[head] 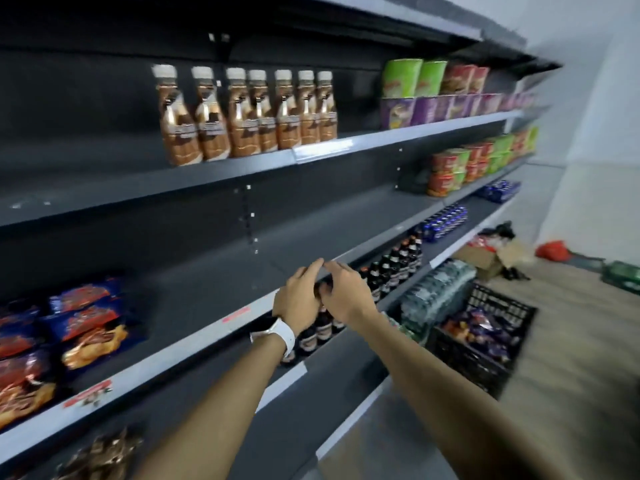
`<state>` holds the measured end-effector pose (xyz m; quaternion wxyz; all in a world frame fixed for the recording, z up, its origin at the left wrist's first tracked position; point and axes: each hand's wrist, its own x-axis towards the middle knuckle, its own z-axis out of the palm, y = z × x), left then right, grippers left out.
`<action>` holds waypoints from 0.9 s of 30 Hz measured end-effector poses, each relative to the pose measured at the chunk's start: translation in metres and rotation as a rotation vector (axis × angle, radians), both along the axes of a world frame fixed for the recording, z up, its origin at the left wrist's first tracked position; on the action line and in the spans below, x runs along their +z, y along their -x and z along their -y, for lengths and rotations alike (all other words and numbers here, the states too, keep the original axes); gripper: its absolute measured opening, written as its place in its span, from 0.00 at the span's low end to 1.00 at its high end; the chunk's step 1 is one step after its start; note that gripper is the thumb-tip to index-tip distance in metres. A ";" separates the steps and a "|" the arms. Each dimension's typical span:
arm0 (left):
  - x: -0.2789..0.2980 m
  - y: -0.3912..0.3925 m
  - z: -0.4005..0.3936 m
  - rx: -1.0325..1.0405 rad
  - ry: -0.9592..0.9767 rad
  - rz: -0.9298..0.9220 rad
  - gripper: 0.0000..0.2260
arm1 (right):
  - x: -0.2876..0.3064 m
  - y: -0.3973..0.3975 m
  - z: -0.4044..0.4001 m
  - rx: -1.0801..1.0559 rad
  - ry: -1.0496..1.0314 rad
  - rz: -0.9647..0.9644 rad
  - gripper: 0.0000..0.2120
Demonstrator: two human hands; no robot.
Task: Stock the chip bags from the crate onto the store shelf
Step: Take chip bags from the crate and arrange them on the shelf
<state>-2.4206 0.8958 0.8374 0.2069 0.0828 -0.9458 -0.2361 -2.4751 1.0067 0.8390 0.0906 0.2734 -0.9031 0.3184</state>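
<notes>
Head view: the fingers (313, 268) of the left hand (298, 299) and those of the right hand (341, 294) are loosely spread and hold nothing. Both hands hover side by side at the front lip of the store shelf (207, 282), fingertips nearly meeting. A white wristband (280, 332) sits on the left wrist.

Task items: several chip bags (83, 327) already lie on the shelf at far left, well apart from the hands. The remaining stock lies in the crate (485, 337) on the floor at right, below and beyond the right forearm.

Hazards, as judged:
- Dark bottles (388, 271) stand in a row on the next shelf down, directly beneath the hands. A dropped wrist or careless withdrawal could topple one; they look like glass, though blur prevents certainty.
- The long bare stretch of shelf between hands and stocked bags invites uneven spacing if the next bags go down where the hands now are.
- The crate is low and to the side; the reach across the shelf edges risks snagging a bag.

Materials and shapes:
- Shelf: flat dark metal deck with a pale smooth front strip carrying red price labels (235, 315).
- Chip bags: glossy crinkled foil, blue and red, pillow-shaped, slippery and easily crushed.
- Crate: black rigid plastic lattice, open-topped, rectangular.
- Bottles: slender, narrow necks, labelled.
</notes>
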 end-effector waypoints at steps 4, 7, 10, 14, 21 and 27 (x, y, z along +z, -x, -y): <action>0.000 0.048 -0.090 -0.127 0.029 0.016 0.27 | -0.002 0.035 -0.095 -0.122 0.009 0.011 0.21; -0.001 0.079 -0.149 -0.207 0.075 0.027 0.27 | -0.004 0.052 -0.157 -0.224 0.015 0.023 0.22; -0.004 0.105 -0.199 -0.285 0.098 0.048 0.28 | -0.008 0.066 -0.208 -0.302 0.019 0.023 0.21; -0.014 0.140 -0.248 -0.377 0.097 0.066 0.27 | -0.016 0.087 -0.257 -0.388 0.049 0.046 0.19; -0.041 0.219 -0.296 -0.479 0.115 0.089 0.25 | -0.044 0.147 -0.305 -0.500 0.035 0.104 0.21; -0.071 0.308 -0.310 -0.523 0.053 0.138 0.26 | -0.067 0.223 -0.326 -0.576 -0.008 0.138 0.22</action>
